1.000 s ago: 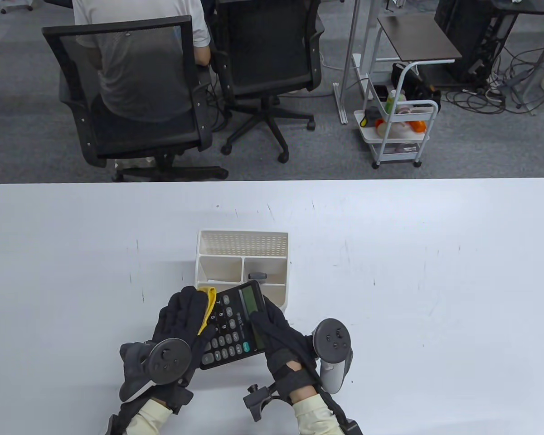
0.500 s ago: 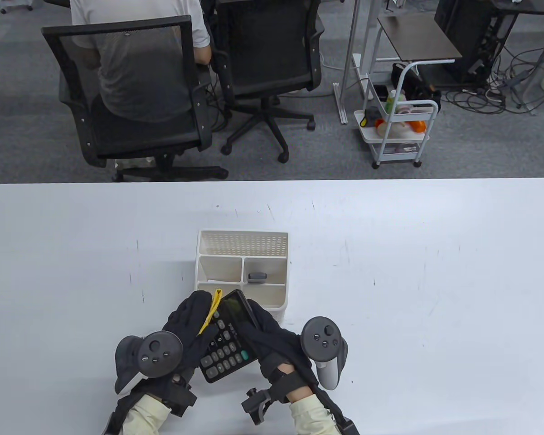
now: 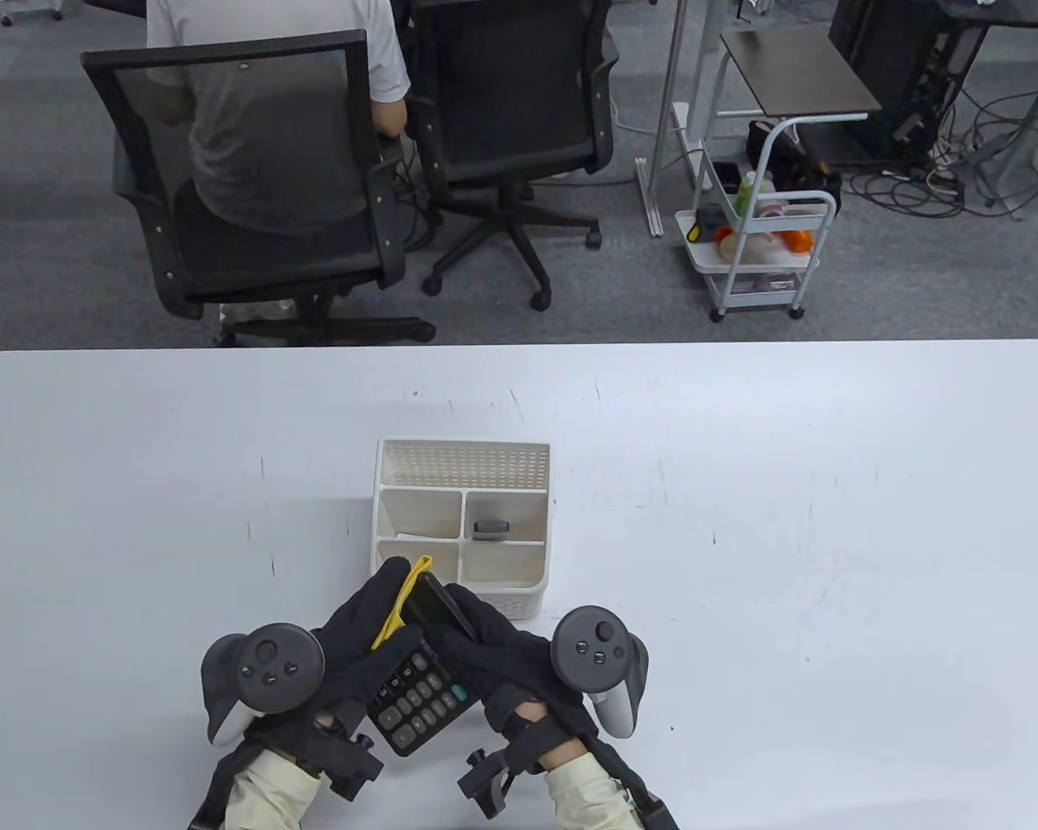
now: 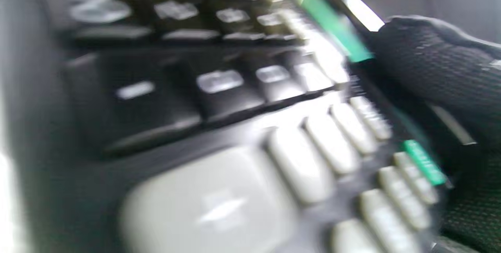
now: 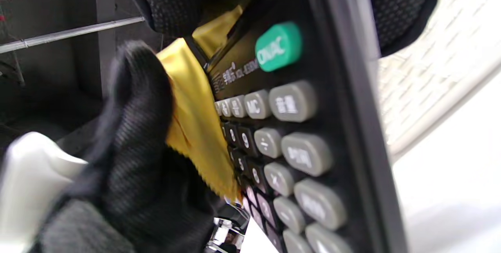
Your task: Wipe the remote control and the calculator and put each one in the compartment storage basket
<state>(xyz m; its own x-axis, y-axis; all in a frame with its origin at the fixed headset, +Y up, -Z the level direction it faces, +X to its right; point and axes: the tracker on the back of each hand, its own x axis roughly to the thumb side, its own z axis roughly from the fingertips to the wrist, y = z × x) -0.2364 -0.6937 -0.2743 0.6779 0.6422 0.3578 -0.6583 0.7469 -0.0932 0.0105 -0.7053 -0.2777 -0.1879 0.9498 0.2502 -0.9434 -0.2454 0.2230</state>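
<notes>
Grip, left: our left hand (image 3: 355, 635) presses a yellow cloth (image 3: 400, 598) against the key face of the calculator (image 3: 417, 692), fingers curled onto the fabric, pinching it to the keys.
Grip, right: our right hand (image 3: 493, 648) wraps the calculator's right edge, fingers curled over the rim near the display end.
Calculator, position: held between both hands just above the table (image 3: 787, 484), near edge, tipped up on its side so we see the keypad obliquely; its far end sits just in front of the storage basket (image 3: 463, 454).
Cloth, close view: in the right wrist view the yellow cloth (image 5: 195, 128) lies over the left key columns, with a gloved finger on it.
Writing: green key reads "ON/AC" (image 5: 278, 46); grey keys show "MC", digits 9, 6, 5 and a division sign. A printed model line beside the green key is too blurred for us to read.
Left wrist view: blurred; grey keys and a green key (image 4: 424, 162) only.
Basket: white, with compartments, perforated back wall; a small grey-black object (image 3: 490, 528) stands in the right middle compartment, likely the remote, we cannot confirm.
Change: against a second ago, the calculator has rolled from lying flat, face up, to steeply tilted, and both hands have drawn nearer us and closer together.
Background: a person sits in an office chair (image 3: 251, 173) beyond the table.
</notes>
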